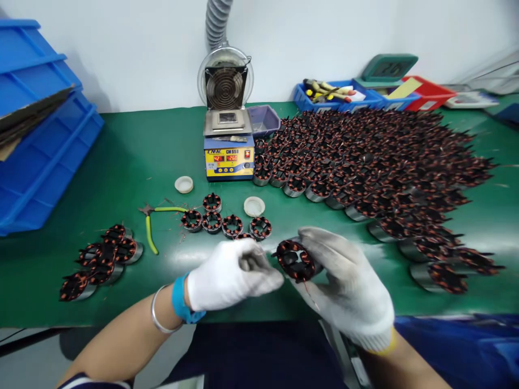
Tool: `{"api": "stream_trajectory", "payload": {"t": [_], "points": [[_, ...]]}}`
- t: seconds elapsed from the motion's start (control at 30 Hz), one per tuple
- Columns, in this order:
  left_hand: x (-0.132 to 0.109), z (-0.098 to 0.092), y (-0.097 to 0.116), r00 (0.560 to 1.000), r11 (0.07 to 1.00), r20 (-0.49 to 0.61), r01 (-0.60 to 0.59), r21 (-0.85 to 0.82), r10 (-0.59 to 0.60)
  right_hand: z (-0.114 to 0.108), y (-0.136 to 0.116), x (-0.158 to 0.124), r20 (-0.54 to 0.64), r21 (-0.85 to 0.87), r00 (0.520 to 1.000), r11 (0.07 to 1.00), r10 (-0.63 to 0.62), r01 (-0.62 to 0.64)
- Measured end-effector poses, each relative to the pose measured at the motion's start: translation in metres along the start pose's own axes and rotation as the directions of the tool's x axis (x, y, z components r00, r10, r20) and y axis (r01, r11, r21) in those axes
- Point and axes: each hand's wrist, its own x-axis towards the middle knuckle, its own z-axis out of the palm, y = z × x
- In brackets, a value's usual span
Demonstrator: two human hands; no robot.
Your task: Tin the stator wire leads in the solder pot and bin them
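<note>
My right hand [344,281], in a white knit glove, grips a motor stator [295,260] with copper windings, its wound face turned toward my left hand. A thin copper wire [310,294] hangs from the stator's lower edge. My left hand [235,273], also gloved, has thumb and fingertips pressed together just left of the stator; whether anything is pinched there I cannot make out. Beyond the left hand stand several more stators [232,226]. Green-handled cutters [152,229] lie with their handles spread, farther left.
A solder pot [229,159] with lit digits stands at the back centre, a fan and hose above it. Stators [377,162] crowd the table's right side. Two small white dishes [184,185] [254,206] sit mid-table. Blue crates [44,140] rise at left; tool bins [336,97] line the back.
</note>
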Motion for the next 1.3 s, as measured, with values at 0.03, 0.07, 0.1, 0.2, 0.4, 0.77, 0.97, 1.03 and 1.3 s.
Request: {"api": "stream_trajectory", "payload": {"t": [0.03,0.07,0.1,0.2,0.4,0.77,0.97,1.03,1.3], "points": [[0.001,0.002,0.001,0.997,0.999,0.05,0.052,-0.013,-0.052,0.0,-0.001,0.0,0.001,0.013,1.0,1.0,-0.014,0.014],[0.002,0.003,0.002,0.997,0.997,0.041,0.071,-0.034,-0.069,-0.001,-0.001,0.001,-0.006,0.027,0.999,0.999,-0.032,0.032],[0.003,0.003,0.003,0.998,0.996,-0.033,0.053,-0.069,-0.055,-0.001,0.0,0.002,-0.016,0.033,0.999,0.998,-0.047,0.047],[0.002,0.0,0.004,0.919,0.99,-0.386,-0.121,-0.074,0.084,0.0,0.012,0.014,-0.04,-0.043,0.998,0.998,-0.044,0.042],[0.0,0.019,-0.043,0.683,0.555,0.264,-0.717,0.423,0.681,0.028,0.064,0.049,0.186,-0.29,0.972,0.953,0.141,-0.083],[0.02,0.029,-0.07,0.807,0.375,0.484,-0.587,0.717,0.338,0.04,0.05,0.105,0.69,-0.507,0.644,0.856,0.33,0.104],[0.019,0.03,-0.072,0.797,0.39,0.481,-0.6,0.699,0.364,0.034,0.051,0.117,0.711,-0.5,0.631,0.854,0.31,0.144],[0.019,0.03,-0.071,0.804,0.396,0.477,-0.592,0.702,0.356,0.031,0.051,0.116,0.662,-0.528,0.664,0.845,0.348,0.083],[0.017,0.029,-0.066,0.815,0.377,0.479,-0.576,0.725,0.325,0.036,0.053,0.107,0.69,-0.545,0.683,0.793,0.24,0.272]]}}
